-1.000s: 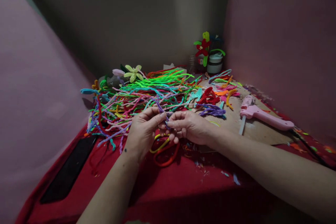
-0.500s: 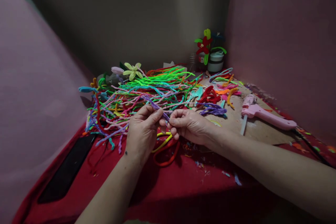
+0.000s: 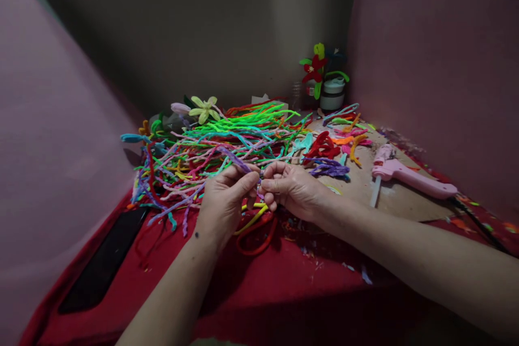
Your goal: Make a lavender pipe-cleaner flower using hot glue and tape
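Note:
A purple pipe cleaner [image 3: 235, 159] runs between my two hands in the middle of the view, its longer part pointing up and left. My left hand [image 3: 227, 194] pinches it between thumb and fingers. At its lower right end, my right hand [image 3: 290, 186] is closed on it, the thumb pressed to the forefinger; the tip is hidden by the fingers. Behind them lies a wide heap of coloured pipe cleaners [image 3: 243, 132]. Yellow and red pipe cleaner loops [image 3: 259, 246] lie on the red cloth [image 3: 279, 286] below my hands.
A pink glue gun [image 3: 413, 175] rests on cardboard [image 3: 360, 194] at the right, near bent purple pieces [image 3: 328, 167] and red pieces [image 3: 324, 146]. A black phone [image 3: 105, 259] lies left. Pipe-cleaner flowers [image 3: 314, 70] stand by a lidded jar [image 3: 333, 94] at the back.
My left hand has shifted slightly right along the purple pipe cleaner, and its fingertips now sit closer to my right hand's. The things on the table have stayed put.

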`<act>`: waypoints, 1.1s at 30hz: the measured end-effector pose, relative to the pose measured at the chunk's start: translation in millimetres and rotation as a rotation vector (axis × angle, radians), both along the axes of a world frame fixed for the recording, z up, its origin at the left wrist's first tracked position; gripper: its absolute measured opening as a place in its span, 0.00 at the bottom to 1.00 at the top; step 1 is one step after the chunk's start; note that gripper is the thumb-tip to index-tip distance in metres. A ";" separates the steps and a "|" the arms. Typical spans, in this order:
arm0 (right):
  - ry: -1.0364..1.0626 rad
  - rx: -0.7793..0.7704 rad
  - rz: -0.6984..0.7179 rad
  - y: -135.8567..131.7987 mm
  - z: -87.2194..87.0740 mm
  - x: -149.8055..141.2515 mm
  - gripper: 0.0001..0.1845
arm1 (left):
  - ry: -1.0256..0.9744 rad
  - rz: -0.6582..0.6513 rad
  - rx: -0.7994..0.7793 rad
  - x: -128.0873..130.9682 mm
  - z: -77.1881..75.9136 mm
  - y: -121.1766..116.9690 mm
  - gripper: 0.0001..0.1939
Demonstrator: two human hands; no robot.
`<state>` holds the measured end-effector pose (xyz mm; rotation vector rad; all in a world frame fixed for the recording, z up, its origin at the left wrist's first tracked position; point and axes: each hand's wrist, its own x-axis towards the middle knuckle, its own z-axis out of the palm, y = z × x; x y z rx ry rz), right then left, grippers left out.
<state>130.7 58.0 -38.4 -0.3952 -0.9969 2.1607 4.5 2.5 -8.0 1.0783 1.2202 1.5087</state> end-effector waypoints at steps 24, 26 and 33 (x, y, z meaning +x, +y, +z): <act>-0.630 0.966 -0.381 -10.9 3.3 3.8 0.18 | 0.091 0.122 -0.163 0.4 0.3 -0.2 0.11; -0.631 1.015 -0.414 -11.0 3.4 3.7 0.19 | 0.095 0.152 -0.157 1.2 1.0 0.3 0.11; -0.578 0.822 -0.325 -8.8 3.9 2.8 0.13 | 0.218 0.241 -0.053 2.8 4.7 -1.7 0.12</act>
